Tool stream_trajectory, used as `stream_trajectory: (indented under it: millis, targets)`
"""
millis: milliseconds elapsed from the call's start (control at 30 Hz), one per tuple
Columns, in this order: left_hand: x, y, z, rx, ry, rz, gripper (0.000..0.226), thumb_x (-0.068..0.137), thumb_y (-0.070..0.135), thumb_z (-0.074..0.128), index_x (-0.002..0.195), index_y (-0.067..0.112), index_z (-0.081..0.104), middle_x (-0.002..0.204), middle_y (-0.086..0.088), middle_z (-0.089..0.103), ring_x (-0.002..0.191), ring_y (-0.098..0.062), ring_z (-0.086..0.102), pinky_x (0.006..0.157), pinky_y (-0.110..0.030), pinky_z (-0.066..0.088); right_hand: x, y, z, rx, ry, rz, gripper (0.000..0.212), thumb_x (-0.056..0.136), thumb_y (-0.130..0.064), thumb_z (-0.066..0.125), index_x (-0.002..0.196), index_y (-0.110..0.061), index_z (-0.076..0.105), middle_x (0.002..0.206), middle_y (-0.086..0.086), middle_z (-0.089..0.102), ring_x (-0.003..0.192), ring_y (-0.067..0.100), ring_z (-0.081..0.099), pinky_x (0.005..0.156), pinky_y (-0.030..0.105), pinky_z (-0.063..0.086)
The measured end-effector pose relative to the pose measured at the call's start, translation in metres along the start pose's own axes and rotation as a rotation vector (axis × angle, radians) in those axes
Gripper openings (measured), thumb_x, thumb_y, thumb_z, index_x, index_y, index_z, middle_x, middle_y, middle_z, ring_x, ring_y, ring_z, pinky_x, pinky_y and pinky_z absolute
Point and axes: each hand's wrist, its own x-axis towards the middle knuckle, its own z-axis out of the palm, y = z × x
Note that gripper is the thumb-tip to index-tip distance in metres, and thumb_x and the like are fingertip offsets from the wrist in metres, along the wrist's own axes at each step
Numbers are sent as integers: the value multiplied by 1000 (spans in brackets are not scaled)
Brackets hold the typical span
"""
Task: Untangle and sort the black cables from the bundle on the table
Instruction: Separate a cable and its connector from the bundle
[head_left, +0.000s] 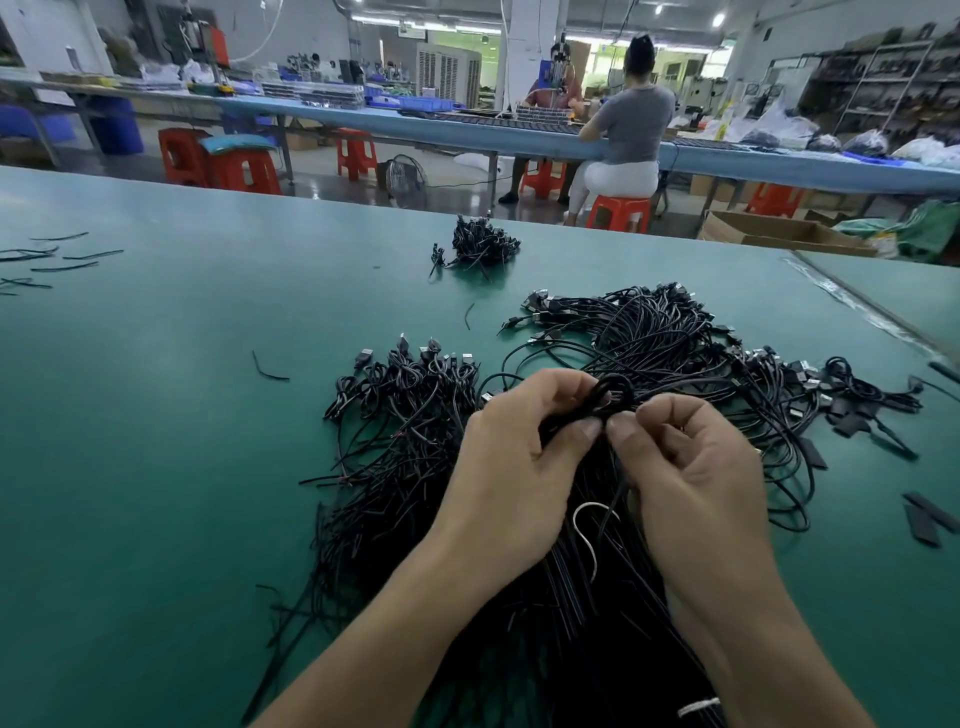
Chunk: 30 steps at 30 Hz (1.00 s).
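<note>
Black coil (615, 396) pinched in both grips: left hand (519, 467), right hand (696, 467), thumbs meeting. Risk: hard pull tightens coil, drags bundle (654, 332) into left pile (405, 400) on table (182, 415).

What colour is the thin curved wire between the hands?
The thin curved wire is white; head view.

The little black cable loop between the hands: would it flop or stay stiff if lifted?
Probably floppy: the thin black cable loop, pinched by the left hand and right hand, curls tightly. Likely light, as fingertips alone hold it. It may drag neighbours from the tangled black cable pile beneath.
</note>
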Motion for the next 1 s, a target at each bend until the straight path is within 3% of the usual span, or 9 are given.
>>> stream_trajectory:
  millis: [100,200,367,467,533,600,733,833,1000]
  targets:
    - [1,-1,-7,250,118,135,26,87,21,76,109,34,74,102,23,57,106,2,50,91,-14,36,2,-5,-5,256,-80,210,18,90,-3,64,83,-16,54,57,-4,51,47,5,38,35,14,30]
    - [2,-2,-15,381,141,178,28,84,33,78,110,43,73,77,20,43,80,-2,47,71,-20,39,3,-4,-4,420,-172,311,18,76,-9,67,84,-16,52,65,1,53,49,6,42,33,13,28]
    - [0,1,-14,327,59,105,22,91,27,70,109,39,74,67,20,63,58,-1,56,56,-11,39,5,3,-5,353,-195,253,15,86,-3,63,84,-16,56,68,2,60,57,9,54,45,16,42]
    - [3,5,-10,187,46,16,22,88,28,55,94,34,75,67,5,69,51,-12,57,49,-27,48,5,4,-5,212,-189,141,29,90,1,62,75,-23,63,65,-1,62,58,8,53,50,17,45]
    - [4,6,-9,99,49,-23,21,86,35,53,82,27,73,59,5,64,51,-18,55,48,-34,46,3,6,-2,142,-194,86,32,90,3,63,72,-24,62,62,-3,60,55,7,50,50,17,43]
    - [3,5,-9,48,50,-19,12,86,31,70,77,23,68,60,12,66,55,-12,59,57,-31,50,1,9,1,94,-198,66,27,91,-1,64,74,-20,56,61,-2,55,56,11,44,48,17,40]
    - [6,-1,-14,-85,-16,-67,43,77,14,81,106,34,56,85,5,76,73,-16,71,72,-31,57,2,10,0,191,-214,131,25,88,-4,66,72,-21,55,62,-3,56,56,11,47,50,16,43]
    - [7,-2,-16,-144,-45,-57,52,79,9,81,120,33,59,92,1,76,78,-9,70,70,-17,50,3,10,-3,356,-266,216,14,75,-13,68,77,-17,55,64,-1,60,57,8,53,53,17,49]
    - [6,0,-19,-102,-100,52,37,76,-12,76,88,23,77,91,4,76,81,-6,68,73,-18,51,7,13,-8,464,-236,304,16,80,-3,64,78,-14,53,65,2,59,57,9,53,49,17,47]
